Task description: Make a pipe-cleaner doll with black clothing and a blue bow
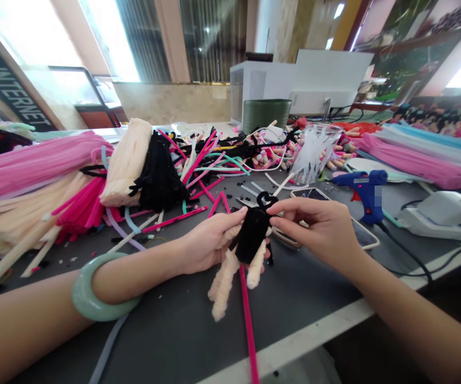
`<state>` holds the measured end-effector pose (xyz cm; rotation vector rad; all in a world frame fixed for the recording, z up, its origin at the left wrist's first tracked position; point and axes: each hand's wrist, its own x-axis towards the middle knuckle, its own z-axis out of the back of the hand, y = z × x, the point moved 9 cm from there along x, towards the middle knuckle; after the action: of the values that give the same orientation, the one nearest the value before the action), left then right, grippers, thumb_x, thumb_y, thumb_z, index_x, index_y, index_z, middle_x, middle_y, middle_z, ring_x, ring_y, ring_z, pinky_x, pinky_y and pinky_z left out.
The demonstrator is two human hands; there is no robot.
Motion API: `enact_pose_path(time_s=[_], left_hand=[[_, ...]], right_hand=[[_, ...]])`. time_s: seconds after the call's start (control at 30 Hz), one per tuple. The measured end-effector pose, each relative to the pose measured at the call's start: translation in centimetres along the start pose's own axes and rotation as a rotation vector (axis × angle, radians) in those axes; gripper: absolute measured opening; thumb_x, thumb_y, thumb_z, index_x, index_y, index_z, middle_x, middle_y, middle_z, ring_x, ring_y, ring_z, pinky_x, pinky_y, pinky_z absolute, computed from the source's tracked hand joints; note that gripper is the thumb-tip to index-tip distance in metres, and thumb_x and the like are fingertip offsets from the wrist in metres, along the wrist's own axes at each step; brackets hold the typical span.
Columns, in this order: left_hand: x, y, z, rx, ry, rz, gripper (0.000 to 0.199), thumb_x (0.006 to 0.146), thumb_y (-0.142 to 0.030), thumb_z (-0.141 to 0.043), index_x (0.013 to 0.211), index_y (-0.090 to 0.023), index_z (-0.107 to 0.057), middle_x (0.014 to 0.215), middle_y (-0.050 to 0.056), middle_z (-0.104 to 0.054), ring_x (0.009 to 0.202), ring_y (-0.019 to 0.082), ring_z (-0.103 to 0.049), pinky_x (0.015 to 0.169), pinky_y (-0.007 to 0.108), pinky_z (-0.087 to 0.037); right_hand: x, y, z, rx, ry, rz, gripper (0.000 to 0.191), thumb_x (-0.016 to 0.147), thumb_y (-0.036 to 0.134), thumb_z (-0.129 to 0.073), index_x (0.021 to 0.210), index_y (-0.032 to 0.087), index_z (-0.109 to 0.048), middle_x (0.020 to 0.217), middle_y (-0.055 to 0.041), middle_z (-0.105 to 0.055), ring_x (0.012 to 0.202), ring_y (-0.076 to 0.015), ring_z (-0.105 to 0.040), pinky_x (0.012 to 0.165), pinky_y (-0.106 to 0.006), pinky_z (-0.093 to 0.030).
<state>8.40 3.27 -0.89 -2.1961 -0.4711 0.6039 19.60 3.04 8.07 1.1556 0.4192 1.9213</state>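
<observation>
Over the front of the dark table, my left hand [204,240] is closed round a small pipe-cleaner doll [253,234]. A black piece covers the doll's upper part, and cream coiled limbs hang below it. My right hand [320,226] pinches at the top of the doll, where a curled black pipe cleaner [266,200] stands up. From beneath the doll a long magenta pipe cleaner [248,325] runs down past the table's front edge. Behind my right fingers lies a phone [364,234], partly hidden.
Bundles of pink [46,160], cream [128,160] and black pipe cleaners [160,176] lie at the left. A blue glue gun [368,192] stands at the right, its cable near a white power strip [438,213]. Behind are a clear cup [314,154] and a green pot [266,114].
</observation>
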Motion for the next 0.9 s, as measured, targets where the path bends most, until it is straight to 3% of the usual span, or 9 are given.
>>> enact_pose_path(time_s=[0.17,0.33,0.63,0.77,0.9], left_hand=[[-0.2,0.3,-0.4,0.037,0.039,0.039,0.055,0.091,-0.053,-0.038,0.094,-0.007,-0.067,0.079,0.013,-0.072,0.074,0.023,-0.068,0.077,0.035,-0.051],[-0.3,0.9,-0.6,0.035,0.064,0.096,0.060,0.090,-0.059,-0.034,0.102,-0.008,-0.065,0.089,0.014,-0.073,0.078,0.022,-0.069,0.077,0.031,-0.050],[-0.1,0.0,-1.0,0.011,0.101,-0.035,0.045,0.092,-0.046,-0.040,0.107,-0.010,-0.061,0.093,0.016,-0.073,0.081,0.026,-0.071,0.078,0.036,-0.052],[-0.2,-0.5,-1.1,0.043,0.068,-0.069,0.045,0.090,-0.049,-0.044,0.100,-0.010,-0.063,0.088,0.015,-0.073,0.077,0.024,-0.071,0.073,0.032,-0.053],[-0.3,-1.1,-0.9,0.077,0.009,-0.124,0.035,0.090,-0.040,-0.049,0.090,-0.009,-0.066,0.084,0.015,-0.073,0.072,0.023,-0.071,0.067,0.029,-0.053]], right_hand=[[0.0,0.4,0.0,-0.035,0.006,0.033,0.008,0.079,0.021,-0.065,0.083,0.019,-0.072,0.052,0.0047,-0.055,0.044,-0.0069,-0.045,0.042,-0.020,-0.034],[0.0,0.7,0.0,-0.095,0.004,0.064,0.008,0.079,0.019,-0.065,0.083,0.019,-0.072,0.054,0.0049,-0.058,0.044,-0.0064,-0.047,0.044,-0.019,-0.035],[0.0,0.7,-0.1,-0.134,0.006,0.083,0.007,0.080,0.021,-0.065,0.083,0.020,-0.071,0.054,0.0051,-0.058,0.044,-0.0070,-0.047,0.045,-0.020,-0.036],[0.0,0.9,-0.1,-0.149,0.007,0.096,0.007,0.080,0.022,-0.065,0.083,0.020,-0.071,0.053,0.0050,-0.058,0.044,-0.0071,-0.047,0.045,-0.020,-0.036],[0.0,0.9,-0.1,-0.143,0.004,0.108,0.007,0.081,0.021,-0.064,0.083,0.020,-0.071,0.053,0.0049,-0.059,0.044,-0.0070,-0.047,0.044,-0.020,-0.035]])
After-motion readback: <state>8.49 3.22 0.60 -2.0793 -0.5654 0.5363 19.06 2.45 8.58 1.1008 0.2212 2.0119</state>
